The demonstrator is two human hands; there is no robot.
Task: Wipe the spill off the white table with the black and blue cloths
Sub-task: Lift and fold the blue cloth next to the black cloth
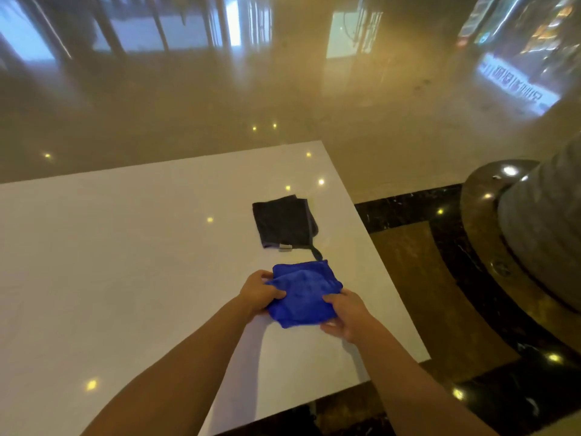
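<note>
White table [125, 262] smooth and glossy with light glints, blue cloth [301, 292] soft fuzzy fabric, black cloth [283, 221] matt flat-woven fabric with small white tag, floor [283, 99] polished reflective stone, column base [484, 215] shiny metal-like

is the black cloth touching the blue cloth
Cannot tell. In the head view the black cloth's main body lies apart from the blue cloth, but its thin loop trails to the blue cloth's far edge; contact there is unclear.
</note>
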